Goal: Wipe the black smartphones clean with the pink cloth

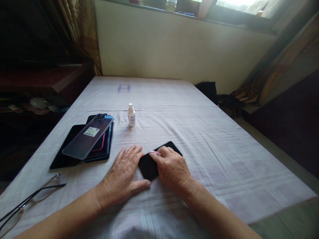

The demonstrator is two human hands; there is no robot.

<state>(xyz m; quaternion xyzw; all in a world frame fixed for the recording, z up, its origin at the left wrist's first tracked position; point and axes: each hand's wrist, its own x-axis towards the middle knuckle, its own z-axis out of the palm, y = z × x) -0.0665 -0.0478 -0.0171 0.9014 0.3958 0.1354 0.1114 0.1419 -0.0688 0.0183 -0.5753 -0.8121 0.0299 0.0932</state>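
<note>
A smartphone (147, 166) lies at a slant near the front of the table, its black screen facing up. My left hand (127, 171) is open, fingers spread on the tablecloth, with the thumb and forefinger around the phone's left end. Closed over the right part of the screen, my right hand (173, 166) pinches a small pink-and-white cloth (155, 152) against the glass. Most of that cloth is hidden under the fingers. Behind the phone stands a small white bottle (131, 116) with a printed label, upright and capped.
On the left are several stacked phones, topped by a tilted phone (92, 136) with a sticker on its back. Eyeglasses (32, 197) lie at the front left. A pale checked cloth (211, 142) covers the table. The wall (149, 49) rises behind its far edge.
</note>
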